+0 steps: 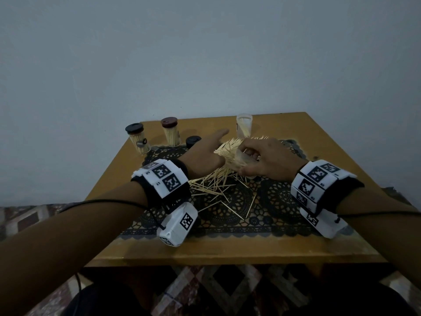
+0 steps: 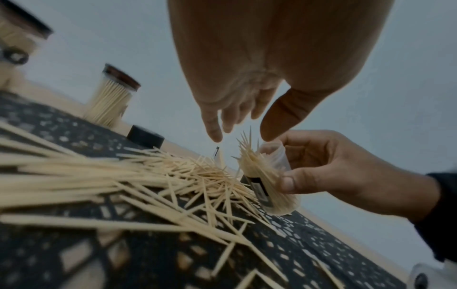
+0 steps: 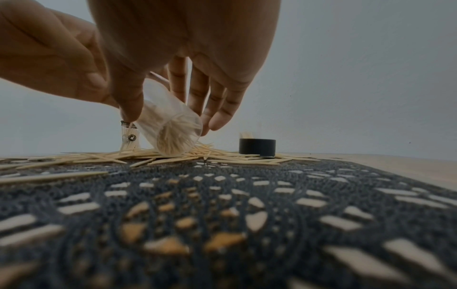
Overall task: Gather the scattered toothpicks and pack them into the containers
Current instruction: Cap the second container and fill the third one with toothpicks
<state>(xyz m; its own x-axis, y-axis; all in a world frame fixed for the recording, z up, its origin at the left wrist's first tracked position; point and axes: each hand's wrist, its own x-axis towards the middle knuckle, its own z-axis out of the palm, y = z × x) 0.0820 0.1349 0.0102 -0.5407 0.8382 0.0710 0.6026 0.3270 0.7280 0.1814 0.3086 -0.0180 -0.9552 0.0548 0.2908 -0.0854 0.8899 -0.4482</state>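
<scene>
My right hand (image 2: 329, 176) grips the tilted container (image 2: 269, 176), bristling with toothpicks (image 2: 245, 144); left hand (image 2: 237, 109) hovers relaxed and spread right beside. I'd tap them level before adding more.

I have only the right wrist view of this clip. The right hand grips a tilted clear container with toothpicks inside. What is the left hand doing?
Observer: The left hand is open with fingers straight. It holds nothing and is close to the mouth of the clear container.
Operator: Does anything stick out of that mouth?
Observer: Yes. In the left wrist view a bunch of toothpicks fans out past the rim, points upward.
Operator: Are any containers already capped?
Observer: Two. In the head view a black-lidded container and a brown-lidded container stand at the far left, both full.
</scene>
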